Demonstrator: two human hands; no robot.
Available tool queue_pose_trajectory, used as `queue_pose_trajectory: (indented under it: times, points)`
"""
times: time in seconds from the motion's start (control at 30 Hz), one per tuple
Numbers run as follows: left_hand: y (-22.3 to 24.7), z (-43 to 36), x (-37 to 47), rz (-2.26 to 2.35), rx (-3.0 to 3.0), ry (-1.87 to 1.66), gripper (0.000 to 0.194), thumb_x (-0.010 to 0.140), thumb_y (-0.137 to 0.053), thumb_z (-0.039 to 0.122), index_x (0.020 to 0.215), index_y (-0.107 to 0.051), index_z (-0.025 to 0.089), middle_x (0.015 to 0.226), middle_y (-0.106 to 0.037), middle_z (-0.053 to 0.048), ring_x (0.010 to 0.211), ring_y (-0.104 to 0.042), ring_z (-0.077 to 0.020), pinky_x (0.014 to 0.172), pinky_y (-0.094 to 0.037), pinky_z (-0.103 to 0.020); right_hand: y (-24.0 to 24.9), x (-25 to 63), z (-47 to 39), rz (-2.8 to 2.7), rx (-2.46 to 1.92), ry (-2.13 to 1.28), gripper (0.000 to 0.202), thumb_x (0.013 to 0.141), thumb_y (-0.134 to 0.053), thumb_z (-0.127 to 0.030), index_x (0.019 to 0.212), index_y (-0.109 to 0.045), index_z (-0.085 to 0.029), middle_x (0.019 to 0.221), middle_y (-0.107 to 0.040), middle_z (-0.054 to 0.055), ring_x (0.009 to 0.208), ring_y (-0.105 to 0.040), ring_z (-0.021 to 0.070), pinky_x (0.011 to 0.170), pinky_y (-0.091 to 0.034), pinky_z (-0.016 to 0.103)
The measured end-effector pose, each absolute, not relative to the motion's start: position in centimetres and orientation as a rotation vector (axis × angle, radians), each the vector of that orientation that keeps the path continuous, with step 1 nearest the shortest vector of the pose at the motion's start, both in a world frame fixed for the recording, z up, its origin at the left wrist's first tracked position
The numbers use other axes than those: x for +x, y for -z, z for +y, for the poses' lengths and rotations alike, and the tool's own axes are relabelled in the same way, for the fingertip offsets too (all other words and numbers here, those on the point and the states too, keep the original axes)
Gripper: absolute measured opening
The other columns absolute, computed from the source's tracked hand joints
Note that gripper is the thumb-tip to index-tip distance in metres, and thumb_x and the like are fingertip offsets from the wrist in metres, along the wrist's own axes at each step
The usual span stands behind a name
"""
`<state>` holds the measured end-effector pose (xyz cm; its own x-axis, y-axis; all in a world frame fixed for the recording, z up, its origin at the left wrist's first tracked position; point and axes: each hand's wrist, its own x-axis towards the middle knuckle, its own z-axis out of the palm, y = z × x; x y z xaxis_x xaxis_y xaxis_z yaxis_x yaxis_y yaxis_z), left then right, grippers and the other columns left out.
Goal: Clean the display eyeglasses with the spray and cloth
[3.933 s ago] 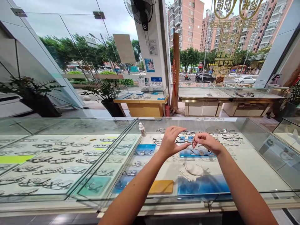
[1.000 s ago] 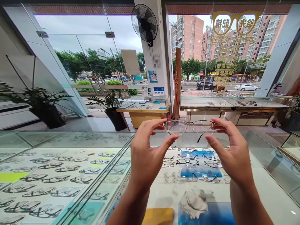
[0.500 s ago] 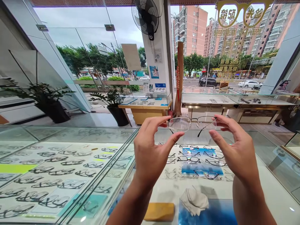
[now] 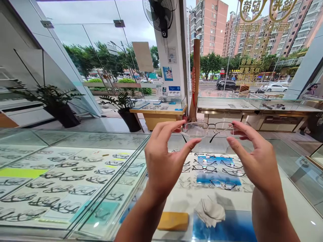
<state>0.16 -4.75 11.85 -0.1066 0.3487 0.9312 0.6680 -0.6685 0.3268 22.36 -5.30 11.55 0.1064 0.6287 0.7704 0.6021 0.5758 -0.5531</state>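
A pair of thin-rimmed eyeglasses (image 4: 212,125) is held up level above the glass counter, its lenses facing me. My left hand (image 4: 168,156) grips the left end of the frame with its fingertips, the thumb stretched out below the lens. At the right end, the fingers of my right hand (image 4: 254,158) hold the frame, thumb lower and apart from them. One dark temple tip hangs below the bridge. Under my hands, a crumpled grey cloth (image 4: 210,211) lies on a blue mat (image 4: 234,226), beside a tan glasses case (image 4: 173,221).
Several eyeglasses (image 4: 204,168) are laid out beneath the held pair. A glass display case (image 4: 75,168) with rows of frames extends left. Potted plants (image 4: 127,112), a wooden post (image 4: 195,80), a wall fan (image 4: 158,15) and more display counters (image 4: 227,107) stand beyond.
The view has tilted slightly downward, so the background sits higher and a little further right. My hands keep the eyeglasses in nearly the same pose.
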Motion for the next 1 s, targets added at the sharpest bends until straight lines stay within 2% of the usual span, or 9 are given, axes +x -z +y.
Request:
queue_pose_trajectory:
  times: [0.53,1.0]
  points:
    - [-11.8,-3.5,-1.0,-1.225,-2.109,1.993,0.045,0.086,-0.083,0.048,0.122,-0.075,0.023,0.111,-0.078,-0.009,0.100,-0.075,-0.0218,0.079,-0.061,-0.034,-11.9,21.6,-5.8,-1.508,-0.974,0.072,0.036,0.092,-0.075,-0.044,0.126,-0.070,-0.030,0.115,-0.074,0.007,0.106,-0.070,0.0277,0.094,-0.059,0.049]
    - [-11.8,-3.3,-1.1,-1.267,-2.136,1.979,0.044,0.087,-0.082,0.049,0.123,-0.076,0.024,0.112,-0.080,-0.010,0.100,-0.076,-0.0232,0.076,-0.062,-0.033,-12.0,21.1,-5.8,-1.494,-0.961,0.115,0.036,0.094,-0.073,-0.046,0.125,-0.070,-0.029,0.113,-0.073,0.007,0.103,-0.069,0.0273,0.093,-0.059,0.048]
